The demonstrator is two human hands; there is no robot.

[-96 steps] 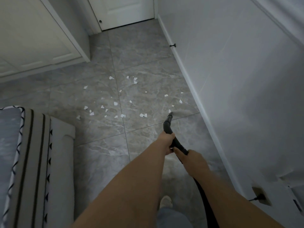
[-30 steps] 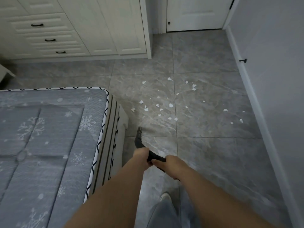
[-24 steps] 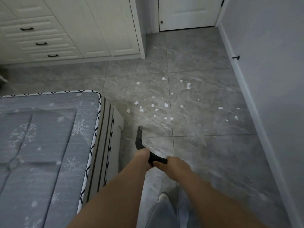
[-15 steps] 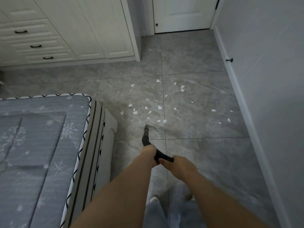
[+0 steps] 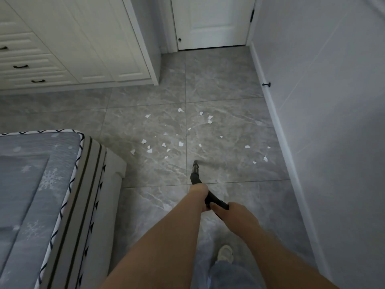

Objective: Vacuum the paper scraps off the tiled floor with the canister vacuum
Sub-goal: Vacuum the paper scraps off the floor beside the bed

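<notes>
Head cam, both hands, left hand [image 5: 199,189] & right hand [image 5: 233,213], clamped on vac nozzle [image 5: 195,171], paper scraps [image 5: 180,143] ahead.

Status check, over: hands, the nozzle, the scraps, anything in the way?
Left hand and right hand both grip the hose. Nozzle low, short of the scraps. Bed close on the left; path ahead open.
</notes>
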